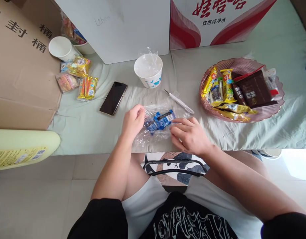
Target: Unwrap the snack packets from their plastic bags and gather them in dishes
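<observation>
While my left hand [133,120] is curled into a loose fist pinching the left edge of the clear plastic bag [155,124], my right hand [190,134] lies half open, fingers [179,122] laid flat and touching the bag's right end.

Item: clear plastic bag, lying crumpled on the desk [93,132] at its near edge, between both hands. Contents: small blue snack packets [159,120], bunched at the middle. Handling, by my judgement: very light, limp, slick film that will slide and crackle; packets inside are likely to shift. Best hold: pinch at the film edge or mouth, not at the bulge.

Adjacent: a white utility knife [179,102] just beyond the bag; paper cup lined with film [148,70] farther back; phone [113,98] to the left, face up; pink dish [264,114] of wrapped snacks well to the right; loose snack packets [79,78] and another white cup [60,48] at far left.
</observation>
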Action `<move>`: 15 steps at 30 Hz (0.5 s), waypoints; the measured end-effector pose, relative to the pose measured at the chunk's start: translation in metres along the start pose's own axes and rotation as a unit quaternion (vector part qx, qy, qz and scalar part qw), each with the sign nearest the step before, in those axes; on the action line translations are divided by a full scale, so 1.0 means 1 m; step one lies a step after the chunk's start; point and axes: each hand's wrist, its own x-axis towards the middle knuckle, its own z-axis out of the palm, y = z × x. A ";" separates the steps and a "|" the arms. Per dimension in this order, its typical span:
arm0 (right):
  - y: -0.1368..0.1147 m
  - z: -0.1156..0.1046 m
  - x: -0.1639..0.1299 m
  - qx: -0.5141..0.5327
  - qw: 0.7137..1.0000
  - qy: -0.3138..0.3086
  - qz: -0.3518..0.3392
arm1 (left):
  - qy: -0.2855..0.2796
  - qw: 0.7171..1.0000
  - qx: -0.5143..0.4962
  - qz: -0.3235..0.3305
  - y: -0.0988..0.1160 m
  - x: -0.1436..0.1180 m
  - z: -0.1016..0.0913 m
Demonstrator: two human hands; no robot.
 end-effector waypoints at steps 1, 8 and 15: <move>0.000 0.001 0.000 -0.012 1.000 -0.004 0.018 | -0.004 1.000 -0.016 -0.011 0.000 0.000 0.000; -0.001 0.006 0.004 -0.093 0.977 -0.007 0.190 | -0.140 0.929 -0.294 -0.175 0.016 -0.002 -0.001; -0.011 0.003 0.011 -0.081 0.974 -0.006 0.213 | -0.225 0.841 -0.438 -0.222 0.029 -0.004 0.004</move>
